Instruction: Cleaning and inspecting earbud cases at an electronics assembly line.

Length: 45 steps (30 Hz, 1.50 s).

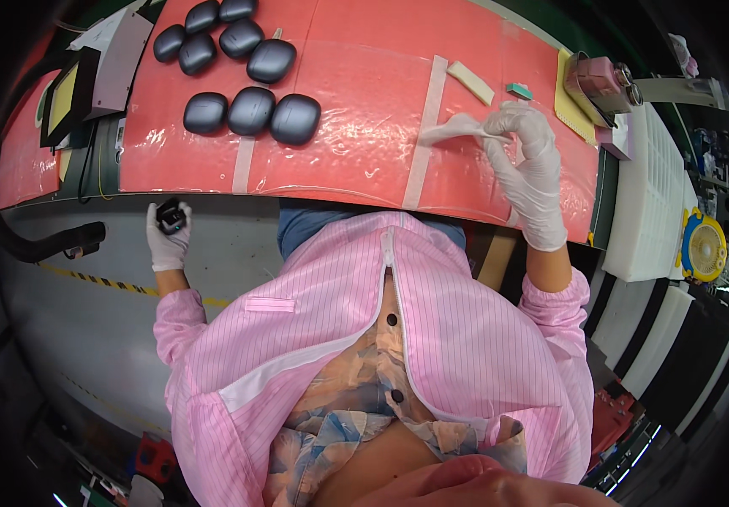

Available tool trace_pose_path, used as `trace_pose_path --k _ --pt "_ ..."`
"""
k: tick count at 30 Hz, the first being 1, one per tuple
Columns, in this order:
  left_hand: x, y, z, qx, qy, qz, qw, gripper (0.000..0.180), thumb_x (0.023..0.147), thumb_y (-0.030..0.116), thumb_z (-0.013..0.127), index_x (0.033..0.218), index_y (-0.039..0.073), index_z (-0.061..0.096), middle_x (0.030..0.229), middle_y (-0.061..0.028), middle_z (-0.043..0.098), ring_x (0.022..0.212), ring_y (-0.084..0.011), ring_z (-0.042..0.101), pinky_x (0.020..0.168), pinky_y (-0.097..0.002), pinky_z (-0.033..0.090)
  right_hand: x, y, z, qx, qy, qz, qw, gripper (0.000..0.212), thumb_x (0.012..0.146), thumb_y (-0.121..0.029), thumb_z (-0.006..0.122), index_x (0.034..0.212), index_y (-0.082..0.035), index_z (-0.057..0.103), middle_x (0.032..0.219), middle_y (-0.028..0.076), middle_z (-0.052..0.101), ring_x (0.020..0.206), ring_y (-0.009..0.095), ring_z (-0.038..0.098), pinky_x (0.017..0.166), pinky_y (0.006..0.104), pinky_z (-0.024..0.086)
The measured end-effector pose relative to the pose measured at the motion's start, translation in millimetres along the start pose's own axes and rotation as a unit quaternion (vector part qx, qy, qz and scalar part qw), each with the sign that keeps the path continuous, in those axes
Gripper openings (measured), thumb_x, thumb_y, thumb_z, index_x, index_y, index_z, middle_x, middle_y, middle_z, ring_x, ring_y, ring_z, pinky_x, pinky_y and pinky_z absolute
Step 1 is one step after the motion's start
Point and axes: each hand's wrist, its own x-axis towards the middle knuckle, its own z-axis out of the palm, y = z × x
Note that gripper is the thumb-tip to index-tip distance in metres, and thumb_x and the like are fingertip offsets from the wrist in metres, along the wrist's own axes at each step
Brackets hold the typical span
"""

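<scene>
My left hand (167,247), in a white glove, is just off the table's front edge at the left, its fingers closed around a small black object (172,216). Whether it is a case like those on the table, I cannot tell. Over the right part of the table, my gloved right hand (530,160) pinches a thin white wiping cloth (456,128) between thumb and fingertips; the cloth trails to the left. Three rounded, glossy dark grey cases (251,110) stand in a row on the left of the table. Behind them is a looser group of several more such cases (241,39).
The table has a red mat (356,160) with pale tape strips. Beyond my right hand lie a cream strip (471,83) and a small green block (518,90). A metal holder with a pink container (594,78) stands far right. At left are a grey box (115,59) and a black curved arm (35,245).
</scene>
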Motion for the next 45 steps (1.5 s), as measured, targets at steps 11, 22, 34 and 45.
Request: trace_pose_path --k 11,22,34,45 --pt "-161 -55 204 0.225 -0.56 -0.044 0.796 0.076 0.078 0.058 0.057 0.116 -0.008 0.052 0.087 -0.0153 0.063 0.072 -0.0203 0.063 0.062 -0.0279 0.05 11 36 1 -0.12 -0.082 -0.095 0.985 0.03 0.076 -0.003 0.067 0.106 -0.005 0.064 0.114 0.01 0.063 0.102 0.029 0.06 0.087 0.0358 0.047" --pt "-139 -107 257 0.135 -0.553 -0.078 0.818 0.07 0.09 0.053 0.05 0.124 -0.008 0.051 0.096 -0.0175 0.066 0.083 -0.0245 0.066 0.074 -0.0319 0.054 -4 -8 -80 0.021 -0.095 -0.025 0.995 0.009 0.076 -0.003 0.066 0.084 0.0 0.064 0.095 0.011 0.068 0.087 0.027 0.064 0.082 0.0355 0.048" --pt "-133 -113 254 0.121 -0.57 -0.072 0.809 0.069 0.092 0.052 0.047 0.127 -0.007 0.048 0.101 -0.0185 0.066 0.087 -0.0249 0.066 0.074 -0.0325 0.053 5 26 22 -0.154 -0.061 0.054 0.985 0.026 0.079 -0.02 0.068 0.101 -0.007 0.062 0.087 0.013 0.064 0.083 0.03 0.062 0.077 0.0397 0.048" --pt "-155 -115 269 0.049 -0.445 -0.14 0.883 0.066 0.097 0.051 0.037 0.127 -0.007 0.048 0.102 -0.0221 0.065 0.086 -0.0294 0.066 0.072 -0.0344 0.053 -34 39 3 -0.121 0.023 0.003 0.992 0.027 0.079 -0.005 0.067 0.105 -0.013 0.069 0.087 0.011 0.062 0.082 0.03 0.059 0.076 0.0379 0.047"
